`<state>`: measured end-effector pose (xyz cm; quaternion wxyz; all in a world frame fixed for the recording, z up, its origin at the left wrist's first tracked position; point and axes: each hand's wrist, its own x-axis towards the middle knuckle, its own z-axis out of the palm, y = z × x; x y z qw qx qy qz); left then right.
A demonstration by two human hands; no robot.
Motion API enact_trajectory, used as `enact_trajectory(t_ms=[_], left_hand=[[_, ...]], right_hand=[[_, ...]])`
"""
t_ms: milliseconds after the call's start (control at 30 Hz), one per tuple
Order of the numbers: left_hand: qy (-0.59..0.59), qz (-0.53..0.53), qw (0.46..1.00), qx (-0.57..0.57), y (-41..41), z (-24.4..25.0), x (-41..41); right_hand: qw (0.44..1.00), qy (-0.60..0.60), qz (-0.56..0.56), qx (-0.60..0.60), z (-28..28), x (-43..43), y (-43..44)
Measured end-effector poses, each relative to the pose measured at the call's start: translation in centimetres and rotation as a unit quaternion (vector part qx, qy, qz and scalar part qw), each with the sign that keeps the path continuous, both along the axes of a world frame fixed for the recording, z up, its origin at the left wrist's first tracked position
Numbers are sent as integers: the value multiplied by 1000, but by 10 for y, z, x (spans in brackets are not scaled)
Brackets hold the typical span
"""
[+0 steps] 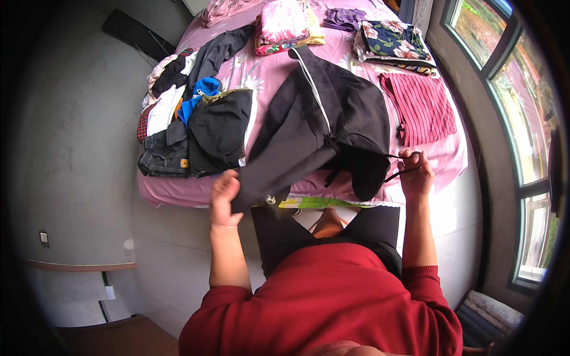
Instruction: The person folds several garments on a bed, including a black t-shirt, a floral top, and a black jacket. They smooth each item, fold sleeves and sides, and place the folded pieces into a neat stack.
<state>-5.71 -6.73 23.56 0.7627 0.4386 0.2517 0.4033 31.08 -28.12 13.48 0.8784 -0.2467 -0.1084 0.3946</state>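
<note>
A black garment [307, 120] with a long white strip or zip down it lies spread over the near part of the bed. Its near left part, which looks like a sleeve, reaches out to my left hand [224, 200], whose fingers and thumb hold its end. On the opposite side, my right hand [416, 174] pinches thin black cords [394, 175] that run taut from the garment's right edge. A bunched black part, perhaps a hood, hangs by those cords near the bed's front edge. Folds hide how the garment is laid underneath.
The bed carries a pink floral sheet [260, 84]. To the left lie black folded clothing [220, 133], dark denim [164, 151] and a blue item [207, 86]. At right are red striped cloth [421, 109] and a floral stack [396, 40]. Another folded pile [285, 22] sits farther back.
</note>
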Motion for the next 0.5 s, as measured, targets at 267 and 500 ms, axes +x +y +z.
enact_trajectory(t_ms=[267,500], left_hand=[[219,-464,857,53,-71,-66,68],[376,-536,716,241,-85,-154,88]], right_hand=[[999,44,-6,4,0,-3,4],[999,46,-13,-15,-7,4,-3]])
